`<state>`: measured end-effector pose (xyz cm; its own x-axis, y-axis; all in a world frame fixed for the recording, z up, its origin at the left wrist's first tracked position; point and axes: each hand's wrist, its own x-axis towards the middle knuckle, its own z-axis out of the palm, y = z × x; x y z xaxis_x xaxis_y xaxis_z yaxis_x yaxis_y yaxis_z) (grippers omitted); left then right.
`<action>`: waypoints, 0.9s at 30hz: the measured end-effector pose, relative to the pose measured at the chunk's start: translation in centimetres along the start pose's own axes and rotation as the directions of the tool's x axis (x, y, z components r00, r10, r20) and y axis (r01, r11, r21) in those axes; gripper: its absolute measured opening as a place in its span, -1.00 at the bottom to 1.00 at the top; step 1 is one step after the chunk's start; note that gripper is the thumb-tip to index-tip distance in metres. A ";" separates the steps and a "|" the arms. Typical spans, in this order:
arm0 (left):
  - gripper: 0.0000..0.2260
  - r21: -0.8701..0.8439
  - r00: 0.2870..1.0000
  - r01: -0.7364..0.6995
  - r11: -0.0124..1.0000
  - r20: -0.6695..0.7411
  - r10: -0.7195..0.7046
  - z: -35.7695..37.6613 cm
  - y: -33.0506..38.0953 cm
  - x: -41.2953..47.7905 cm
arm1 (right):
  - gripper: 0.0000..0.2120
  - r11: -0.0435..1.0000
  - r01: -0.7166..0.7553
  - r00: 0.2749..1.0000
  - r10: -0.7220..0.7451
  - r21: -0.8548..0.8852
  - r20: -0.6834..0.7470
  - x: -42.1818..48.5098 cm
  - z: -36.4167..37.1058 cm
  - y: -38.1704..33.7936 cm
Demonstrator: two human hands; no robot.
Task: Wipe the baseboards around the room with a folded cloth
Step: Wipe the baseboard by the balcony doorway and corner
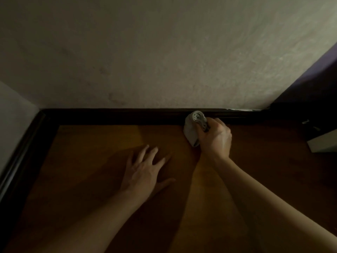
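Observation:
A dark baseboard [113, 116] runs along the foot of the pale wall ahead and turns down the left side at the corner. My right hand [215, 137] grips a bunched grey cloth [191, 130], whose top end touches the baseboard right of centre. My left hand [144, 170] lies flat on the brown wooden floor [91, 161] with its fingers spread, a little short of the baseboard.
A dark purple panel or piece of furniture [313, 84] stands against the wall at the right. Below it a pale box-like object [324, 143] sits on the floor. The wall corner is at far left.

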<state>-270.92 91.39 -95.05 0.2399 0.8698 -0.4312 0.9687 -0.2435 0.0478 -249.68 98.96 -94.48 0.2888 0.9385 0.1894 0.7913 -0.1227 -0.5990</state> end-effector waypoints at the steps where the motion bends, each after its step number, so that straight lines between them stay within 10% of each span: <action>1: -0.25 0.001 1.000 0.006 1.000 0.004 -0.006 -0.1 0.1 0.0 | -0.77 1.000 0.005 1.000 -0.005 -0.008 0.006 0.2 0.0 0.1; 27: -0.33 0.049 0.999 -0.048 0.998 0.025 0.047 -0.6 3.8 1.0 | -0.81 0.998 -0.068 0.996 0.067 -0.018 -0.057 2.6 -5.4 7.3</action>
<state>-266.95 91.63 -94.73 0.2837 0.8462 -0.4510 0.9517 -0.3060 0.0244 -240.27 98.75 -94.19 0.3712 0.9083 0.1930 0.7796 -0.1920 -0.5961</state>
